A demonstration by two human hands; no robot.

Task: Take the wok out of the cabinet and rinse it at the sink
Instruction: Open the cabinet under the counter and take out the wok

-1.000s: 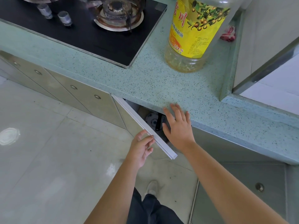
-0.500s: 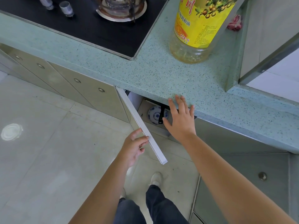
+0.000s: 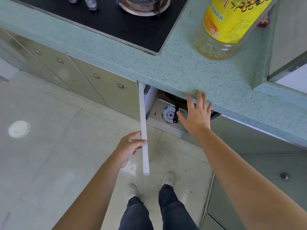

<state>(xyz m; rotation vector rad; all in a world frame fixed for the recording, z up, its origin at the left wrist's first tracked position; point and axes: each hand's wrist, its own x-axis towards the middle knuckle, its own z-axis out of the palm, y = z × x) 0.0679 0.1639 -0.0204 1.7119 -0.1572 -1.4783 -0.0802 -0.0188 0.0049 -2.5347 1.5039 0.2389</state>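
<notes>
Wok (image 3: 176, 98) sits in cabinet over blue plate (image 3: 168, 113); prob. heavy, rigid, so grab black handle (image 3: 176, 114). Left hand (image 3: 128, 148) pinches door (image 3: 144, 135) edge; right hand (image 3: 196, 115) splayed, empty.

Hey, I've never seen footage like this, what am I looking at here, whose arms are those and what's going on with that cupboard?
There is no machine here. A person wears a camera on the head, so this single picture looks down over their own two bare arms toward the floor and their shoes.

The left hand has its grip on the edge of a cabinet door, which stands swung open. The right hand is spread open and empty, in front of the opening just under the edge of the speckled green counter.

Inside the cabinet you can see a blue-and-white plate and a dark pan with a black handle, probably the wok.

On the counter stand a big yellow-labelled oil bottle and a black gas stove.
</notes>
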